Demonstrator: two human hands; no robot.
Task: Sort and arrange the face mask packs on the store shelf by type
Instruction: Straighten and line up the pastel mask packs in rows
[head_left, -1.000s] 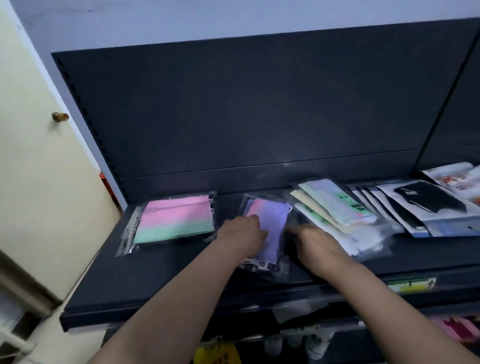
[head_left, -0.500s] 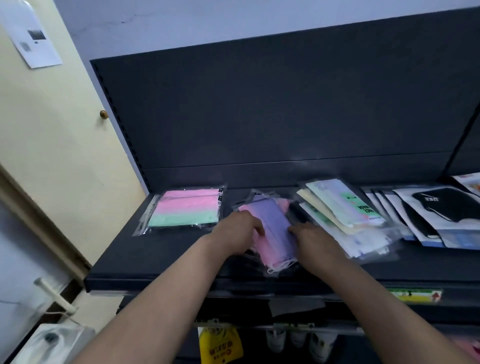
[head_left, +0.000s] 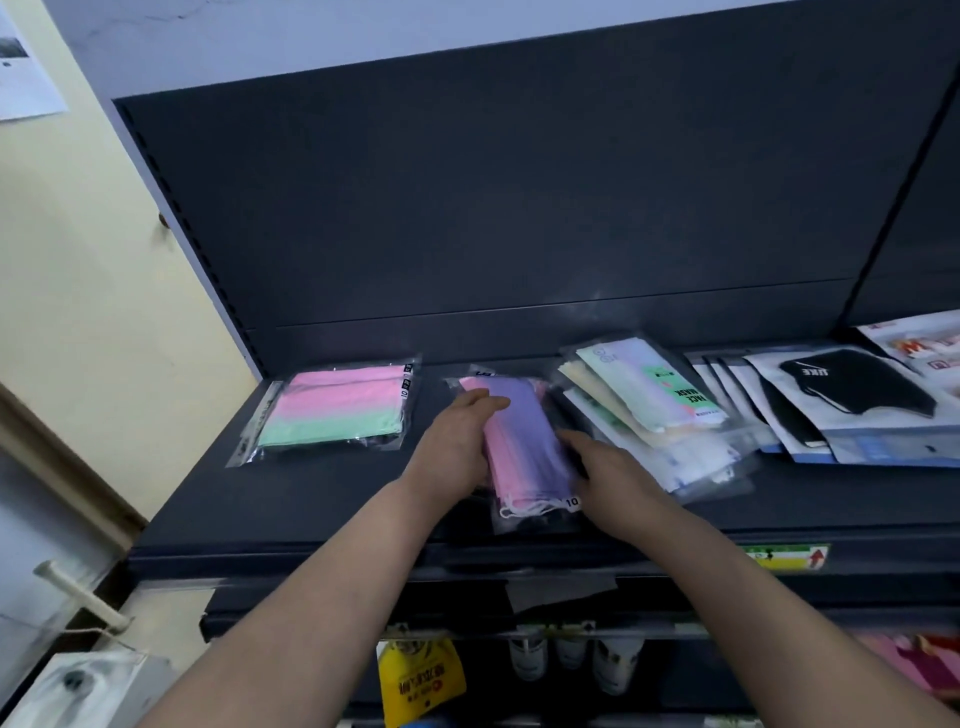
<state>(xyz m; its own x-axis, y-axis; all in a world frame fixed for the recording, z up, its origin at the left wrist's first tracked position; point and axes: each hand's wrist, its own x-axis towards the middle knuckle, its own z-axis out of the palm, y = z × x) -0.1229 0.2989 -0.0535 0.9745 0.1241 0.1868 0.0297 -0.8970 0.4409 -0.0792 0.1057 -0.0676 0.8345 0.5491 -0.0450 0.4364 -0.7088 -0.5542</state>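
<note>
1. The shelf (head_left: 311, 499) is dark, with a dark back panel (head_left: 519, 208) rising behind it
2. The purple-and-pink mask pack (head_left: 524, 441) sits at mid-shelf between both hands. Its clear wrapper runs front to back, and white ear loops show at its near end
3. The left grip (head_left: 457, 441) is clasped on the pack's left edge, with the fingers curled over the top of the wrapper
4. The right grip (head_left: 613, 467) is released. Its fingers are stretched out and touch the pack's right edge; whether any fingertip reaches under the pack cannot be told
5. A pink-and-green mask pack (head_left: 337, 405) lies flat to the left, apart from the held pack
6. A loose pile of pale packs (head_left: 649, 405) lies just right of the held pack. The top one has a green label and is skewed
7. Fanned black mask packs (head_left: 852, 395) lie further right, overlapping one another
8. A yellow-and-green price label (head_left: 784, 556) is fixed to the shelf's front edge, right of the right forearm
9. A yellow tag (head_left: 421, 680) hangs on the level below
10. A cream wall (head_left: 78, 260) with a paper notice (head_left: 21, 67) stands to the left
</note>
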